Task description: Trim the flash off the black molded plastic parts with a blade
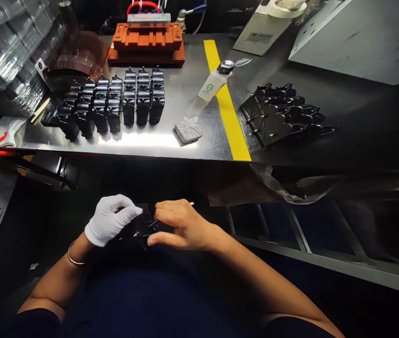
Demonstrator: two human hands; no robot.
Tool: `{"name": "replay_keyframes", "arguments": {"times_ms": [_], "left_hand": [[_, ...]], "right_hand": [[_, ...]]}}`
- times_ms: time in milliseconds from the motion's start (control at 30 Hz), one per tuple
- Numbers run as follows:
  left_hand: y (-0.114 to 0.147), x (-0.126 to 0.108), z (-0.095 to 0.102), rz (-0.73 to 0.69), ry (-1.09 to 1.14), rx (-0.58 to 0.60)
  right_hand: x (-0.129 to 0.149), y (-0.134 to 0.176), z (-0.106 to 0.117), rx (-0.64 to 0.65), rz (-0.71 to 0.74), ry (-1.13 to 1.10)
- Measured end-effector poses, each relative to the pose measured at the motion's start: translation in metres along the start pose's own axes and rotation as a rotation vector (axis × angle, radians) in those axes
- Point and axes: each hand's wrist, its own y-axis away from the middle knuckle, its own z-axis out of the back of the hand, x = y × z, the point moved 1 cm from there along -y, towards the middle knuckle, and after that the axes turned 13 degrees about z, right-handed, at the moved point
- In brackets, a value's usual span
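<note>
My left hand (112, 219), in a white glove, is closed on the edge of a black plastic part (144, 217) held low over my lap. Bare and curled, my right hand (181, 225) is at the part's right side, thumb below and fingers above. A thin tool with a pale end (191, 203) pokes out behind its knuckles; the rest is mostly hidden by the fingers. Dark surroundings blur the part's outline. On the bench ahead, several black plastic parts (143, 98) stand in rows, and a folded grey cloth (188, 130) lies nearby.
The metal bench (185, 152) has its front edge beyond my hands. On it are a white pump bottle (211, 85), yellow tape (232, 122), an orange fixture (146, 44) and more black parts (280, 112) at right. Clear trays (12, 51) are stacked left; a metal rack (301, 230) stands lower right.
</note>
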Motion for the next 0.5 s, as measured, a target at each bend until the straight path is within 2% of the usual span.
{"name": "replay_keyframes", "arguments": {"times_ms": [200,400,500], "left_hand": [[0.000,0.004,-0.008,0.134,0.120,-0.093],[-0.001,0.003,-0.017,0.303,0.196,-0.227],[-0.002,-0.002,-0.019,0.349,0.218,-0.258]], "right_hand": [[-0.002,0.001,-0.002,-0.022,0.005,0.207],[-0.006,0.001,-0.008,-0.160,-0.004,0.428],[-0.008,0.000,-0.009,-0.182,-0.006,0.490]]}}
